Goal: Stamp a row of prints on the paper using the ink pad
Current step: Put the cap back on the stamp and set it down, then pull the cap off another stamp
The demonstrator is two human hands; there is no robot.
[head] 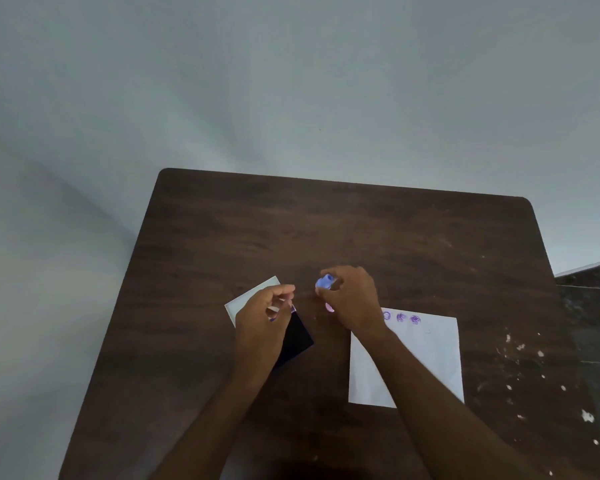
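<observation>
A white sheet of paper [426, 358] lies right of centre on the dark wooden table, with three purple prints [400, 318] in a row along its top edge. My right hand [350, 299] is left of the paper, its fingers closed on a small light-blue stamp [325, 282]. The open ink pad lies further left, its dark pad [298, 337] toward me and its white lid [253, 296] away from me. My left hand [264, 317] rests over the ink pad, fingers curled and pinching its edge; part of the pad is hidden under it.
The brown table [326, 230] has rounded far corners and white paint flecks [520, 386] along its right side. A pale wall stands behind it. A dark ledge [589, 282] shows at the right edge.
</observation>
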